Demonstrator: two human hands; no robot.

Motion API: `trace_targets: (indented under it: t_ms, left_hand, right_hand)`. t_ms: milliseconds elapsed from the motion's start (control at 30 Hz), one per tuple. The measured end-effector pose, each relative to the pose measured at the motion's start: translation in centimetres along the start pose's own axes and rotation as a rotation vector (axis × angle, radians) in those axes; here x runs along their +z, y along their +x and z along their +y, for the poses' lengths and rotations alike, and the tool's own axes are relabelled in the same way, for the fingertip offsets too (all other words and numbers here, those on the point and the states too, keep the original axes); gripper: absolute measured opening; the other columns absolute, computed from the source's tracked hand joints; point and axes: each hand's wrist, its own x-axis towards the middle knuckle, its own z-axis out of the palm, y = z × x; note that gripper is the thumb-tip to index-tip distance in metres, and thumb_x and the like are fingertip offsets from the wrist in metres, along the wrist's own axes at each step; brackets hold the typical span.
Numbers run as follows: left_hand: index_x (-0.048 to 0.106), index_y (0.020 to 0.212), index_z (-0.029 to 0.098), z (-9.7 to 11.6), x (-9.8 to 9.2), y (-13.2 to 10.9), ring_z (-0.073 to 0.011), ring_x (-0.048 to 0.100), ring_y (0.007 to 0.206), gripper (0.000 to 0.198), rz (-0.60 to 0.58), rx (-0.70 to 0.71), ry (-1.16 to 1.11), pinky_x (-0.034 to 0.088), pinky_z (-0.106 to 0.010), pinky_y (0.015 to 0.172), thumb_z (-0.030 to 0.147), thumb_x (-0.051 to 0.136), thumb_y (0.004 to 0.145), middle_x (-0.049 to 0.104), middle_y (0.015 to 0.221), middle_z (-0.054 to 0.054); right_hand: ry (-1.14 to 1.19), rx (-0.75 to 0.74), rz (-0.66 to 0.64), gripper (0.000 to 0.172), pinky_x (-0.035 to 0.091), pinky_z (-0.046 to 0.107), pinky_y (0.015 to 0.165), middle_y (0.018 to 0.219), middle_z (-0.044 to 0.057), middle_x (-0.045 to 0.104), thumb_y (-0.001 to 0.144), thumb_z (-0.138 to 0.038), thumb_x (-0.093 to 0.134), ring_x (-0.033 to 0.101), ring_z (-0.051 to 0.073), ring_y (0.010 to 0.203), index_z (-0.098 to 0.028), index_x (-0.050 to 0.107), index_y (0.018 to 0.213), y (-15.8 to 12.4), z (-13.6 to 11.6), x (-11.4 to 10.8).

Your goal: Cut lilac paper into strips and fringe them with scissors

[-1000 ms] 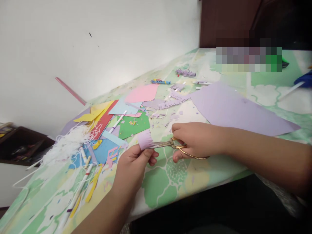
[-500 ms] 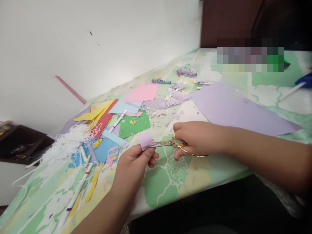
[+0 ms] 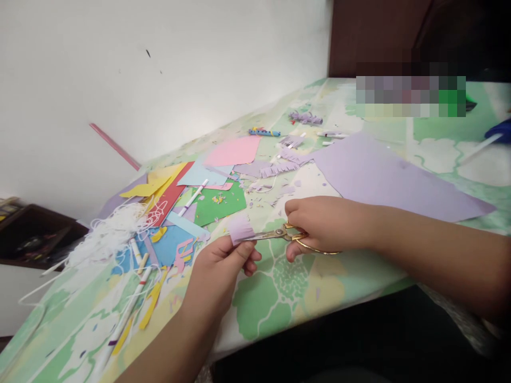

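Lilac paper piece: it is held just above the surface, near the front edge, between the two hands. Its upper edge is already slit into a fringe.

The left hand pinches the lower part of the piece, thumb against fingers, so its grip is clenched on the paper. The right hand has its fingers through the loops of the gold scissors, and that grip is closed around the handles. The blades point left and meet the piece at its right side. Whether the blade tips are parted cannot be made out.

Notes for the cut in hand, as a judgement:
1. Hold the paper taut and keep the pinching fingers below the blade line.
2. Cut with the blade tips only, in short snips, and stop short of the pinched edge so the fringe stays joined.
3. Feed the paper into the blades with the left hand rather than moving the scissors.

Beyond the hands lie a large lilac sheet, fringed lilac strips, a green sheet and a pink sheet. A tangle of white string sits to the left.
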Motion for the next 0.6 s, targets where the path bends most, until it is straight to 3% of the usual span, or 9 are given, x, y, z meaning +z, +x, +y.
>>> trace_targets:
  t_ms: [267,433,600]
  left_hand:
    - [0.056,0.054,0.016,0.3,0.4,-0.2,-0.01,0.045,0.044,0.011,0.019,0.069,-0.189,0.036,-0.024,0.047,0.02,0.052,0.063,0.051,0.046,0.002]
    - [0.054,0.047,0.016,0.0,-0.3,0.1,-0.0145,0.047,0.058,0.016,-0.195,0.148,-0.354,0.035,-0.028,0.057,0.012,0.043,0.058,0.053,0.057,-0.003]
    - [0.061,0.06,0.014,-0.3,-0.5,0.5,-0.0184,0.046,0.068,0.018,-0.355,0.168,-0.283,0.034,-0.031,0.066,0.015,0.043,0.059,0.054,0.064,-0.005]
  right_hand:
    - [0.282,-0.008,0.022,0.048,0.027,0.022,0.046,0.062,0.001,0.046,0.063,-0.06,0.043,0.036,0.008,0.049,-0.013,0.052,0.059,-0.1,1.3,-0.2]
    - [0.764,0.059,-0.043,0.049,0.031,0.022,0.044,0.052,-0.002,0.046,0.07,-0.058,0.034,0.041,0.008,0.045,-0.012,0.052,0.074,0.0,2.0,0.1]
    - [1.367,0.155,0.114,0.047,0.04,0.027,0.056,0.066,0.004,0.056,0.06,-0.055,0.051,0.053,0.012,0.057,-0.012,0.049,0.08,0.9,1.4,0.9]
